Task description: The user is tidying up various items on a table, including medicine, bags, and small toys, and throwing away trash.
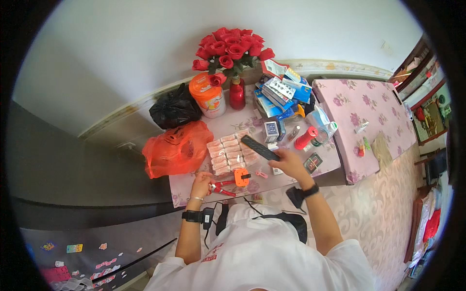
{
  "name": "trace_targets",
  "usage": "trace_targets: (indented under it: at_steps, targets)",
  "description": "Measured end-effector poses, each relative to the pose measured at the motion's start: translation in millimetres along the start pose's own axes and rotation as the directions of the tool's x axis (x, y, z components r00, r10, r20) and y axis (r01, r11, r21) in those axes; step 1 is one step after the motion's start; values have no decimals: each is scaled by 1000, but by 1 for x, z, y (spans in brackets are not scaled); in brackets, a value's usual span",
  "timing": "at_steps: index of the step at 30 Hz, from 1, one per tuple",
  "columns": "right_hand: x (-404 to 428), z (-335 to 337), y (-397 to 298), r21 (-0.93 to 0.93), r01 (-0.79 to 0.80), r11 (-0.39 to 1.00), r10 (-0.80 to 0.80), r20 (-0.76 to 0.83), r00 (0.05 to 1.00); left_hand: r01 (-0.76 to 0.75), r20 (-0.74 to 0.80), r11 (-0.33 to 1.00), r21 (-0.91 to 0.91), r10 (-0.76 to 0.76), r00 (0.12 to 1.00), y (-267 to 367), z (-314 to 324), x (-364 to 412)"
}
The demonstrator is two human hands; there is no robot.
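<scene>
My right hand (290,164) grips one end of a long, flat black object (259,147) with a textured face. It is raised over the right side of a clear-wrapped pack of small pink-and-white rolls (226,154). My left hand (201,185) is at the table's front edge, by the head of a red-handled hand tool (224,190), pliers or pruners. The fingers partly cover that head, and whether they grip it is unclear. Beside the tool lies an orange square object (241,177) with a black part. A small pink item (261,174) lies to its right.
Left of the pack sit a red plastic bag (176,151) and a black bag (174,107). Behind stand an orange-lidded tub (207,95) and a red vase (237,94) of roses. Medicine boxes (280,94), a card box (271,131) and a red cylinder (305,138) crowd the right.
</scene>
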State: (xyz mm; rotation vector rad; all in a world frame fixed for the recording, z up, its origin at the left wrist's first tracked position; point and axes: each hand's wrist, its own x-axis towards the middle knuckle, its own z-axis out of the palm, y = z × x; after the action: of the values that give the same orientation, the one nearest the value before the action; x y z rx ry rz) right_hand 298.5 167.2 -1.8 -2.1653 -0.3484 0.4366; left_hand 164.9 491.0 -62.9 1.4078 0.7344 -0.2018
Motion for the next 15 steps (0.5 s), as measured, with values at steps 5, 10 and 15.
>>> trace_targets:
  at_steps: [5, 10, 15]
  targets:
    - [56, 53, -2, -160, 121, 980, -119, 24, 993, -75, -35, 962, 263, 87, 996, -39, -14, 31]
    - [67, 69, 15, -261, 207, 943, -229, -55, 972, -138, -29, 976, 171, 145, 989, -45, -5, 44]
    - [60, 77, 29, -283, 67, 957, -67, 8, 998, -127, 79, 870, 477, 102, 992, -42, 3, 67]
